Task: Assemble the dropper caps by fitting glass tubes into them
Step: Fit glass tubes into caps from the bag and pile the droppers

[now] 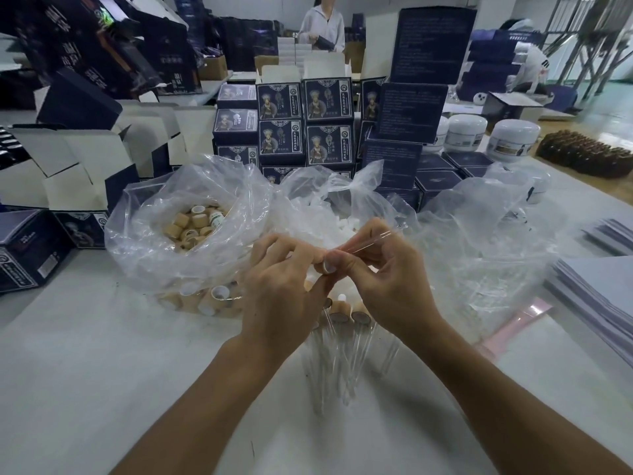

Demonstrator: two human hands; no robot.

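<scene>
Glass tube (pixel 371 240) faint; cap (pixel 325 267) hidden (hands (pixel 284 286) cover).

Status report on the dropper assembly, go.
Left hand pinches dropper cap. Right hand holds glass tube, end at the cap. Finished droppers lie below on table. Nothing blocking.

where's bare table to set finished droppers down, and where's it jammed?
Free: the bare table left of the left hand, in front of the bag of caps; also the near strip right of the loose glass tubes, below the paper stack. Crowded: the plastic bags and dark boxes behind both hands, and the finished droppers under the right hand.
</scene>
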